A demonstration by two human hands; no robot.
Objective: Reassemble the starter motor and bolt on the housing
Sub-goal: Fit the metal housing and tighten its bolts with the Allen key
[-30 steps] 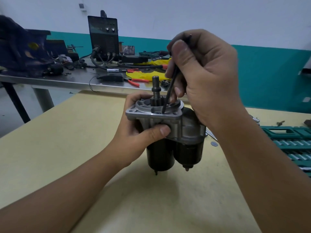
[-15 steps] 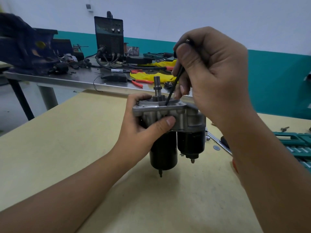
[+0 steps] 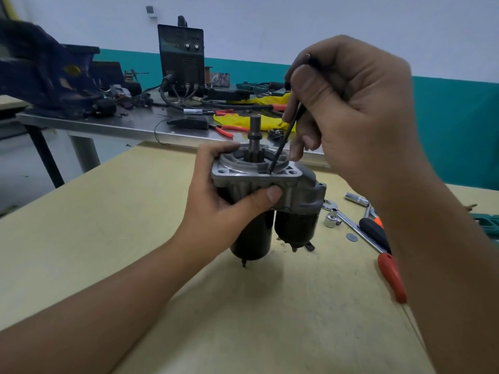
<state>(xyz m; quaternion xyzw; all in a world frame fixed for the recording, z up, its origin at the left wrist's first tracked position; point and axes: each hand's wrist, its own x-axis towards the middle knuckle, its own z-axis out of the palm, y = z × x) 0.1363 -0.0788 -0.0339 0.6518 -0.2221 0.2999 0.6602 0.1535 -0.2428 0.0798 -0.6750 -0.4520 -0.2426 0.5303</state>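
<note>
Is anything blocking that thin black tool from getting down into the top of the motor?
Nothing visible does. The right hand holds the thin black tool, whose tip already sits in the motor housing just beside the upright shaft. The left hand grips lower down.

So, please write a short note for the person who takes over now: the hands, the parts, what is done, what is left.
Left hand: grips the starter motor by its housing, shaft up, black end on the table.
Right hand: holds a thin black hex key, tip in a housing hole.
Done: housing seated on the motor.
Left: finish this bolt; the others cannot be judged.
</note>
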